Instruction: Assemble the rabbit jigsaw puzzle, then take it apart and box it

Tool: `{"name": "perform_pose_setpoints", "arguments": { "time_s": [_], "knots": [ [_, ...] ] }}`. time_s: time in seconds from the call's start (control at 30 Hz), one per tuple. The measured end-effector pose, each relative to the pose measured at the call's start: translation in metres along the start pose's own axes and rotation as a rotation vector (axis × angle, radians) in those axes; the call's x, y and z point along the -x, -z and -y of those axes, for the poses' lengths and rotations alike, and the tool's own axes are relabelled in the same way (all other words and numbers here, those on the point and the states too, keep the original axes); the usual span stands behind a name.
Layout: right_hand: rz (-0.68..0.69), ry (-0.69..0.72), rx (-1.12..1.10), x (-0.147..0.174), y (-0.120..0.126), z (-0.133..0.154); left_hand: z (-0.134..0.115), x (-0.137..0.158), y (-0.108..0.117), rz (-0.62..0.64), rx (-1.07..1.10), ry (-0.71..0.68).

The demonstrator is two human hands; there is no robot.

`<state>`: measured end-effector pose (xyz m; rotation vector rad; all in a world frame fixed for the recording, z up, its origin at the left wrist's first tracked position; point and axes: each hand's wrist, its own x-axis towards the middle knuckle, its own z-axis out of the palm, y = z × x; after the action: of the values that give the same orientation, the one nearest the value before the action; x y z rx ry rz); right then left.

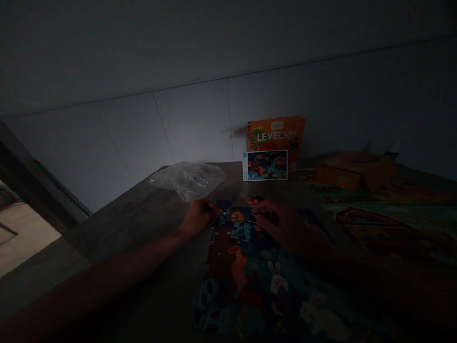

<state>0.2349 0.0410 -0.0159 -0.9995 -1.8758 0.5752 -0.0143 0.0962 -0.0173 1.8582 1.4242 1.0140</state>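
Note:
A partly joined jigsaw puzzle (pixel 237 264) lies on the dark table, with rabbits and an orange vase-like shape in its picture. At its far left corner, my left hand (pixel 198 216) pinches a puzzle piece (pixel 223 204) at the edge. Across from it, the fingers of my right hand (pixel 276 216) are closed on a small dark puzzle piece (pixel 251 218) over the far edge. A reddish loose piece (pixel 255 200) lies just beyond those fingers. Dim light hides the fine outlines of the pieces.
A crumpled clear plastic bag (pixel 189 178) lies at the back left. A picture card (pixel 267 165) leans on an upright orange box (pixel 278 133) by the wall. Another orange box (pixel 353 171) and a second colourful puzzle (pixel 382 228) are on the right.

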Motion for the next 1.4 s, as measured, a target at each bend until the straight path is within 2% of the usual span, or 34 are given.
{"name": "perform_pose_setpoints", "arguments": {
  "time_s": [0.23, 0.53, 0.77, 1.4],
  "knots": [
    [0.029, -0.008, 0.015, 0.0002, 0.0006, 0.0025, 0.0009, 0.0013, 0.0005, 0.013, -0.079, -0.041],
    [-0.01, -0.004, 0.019, 0.0, -0.0001, 0.0017, -0.0006, 0.0014, 0.0003, 0.036, -0.166, -0.074],
    [-0.052, 0.015, 0.062, -0.0001, 0.0024, 0.0044, -0.0011, 0.0031, -0.0006, 0.043, -0.183, -0.115],
    [-0.029, 0.012, 0.055, -0.0009, 0.0024, 0.0056, -0.0022, 0.004, -0.0002, 0.028, -0.205, -0.127]
  ]
}}
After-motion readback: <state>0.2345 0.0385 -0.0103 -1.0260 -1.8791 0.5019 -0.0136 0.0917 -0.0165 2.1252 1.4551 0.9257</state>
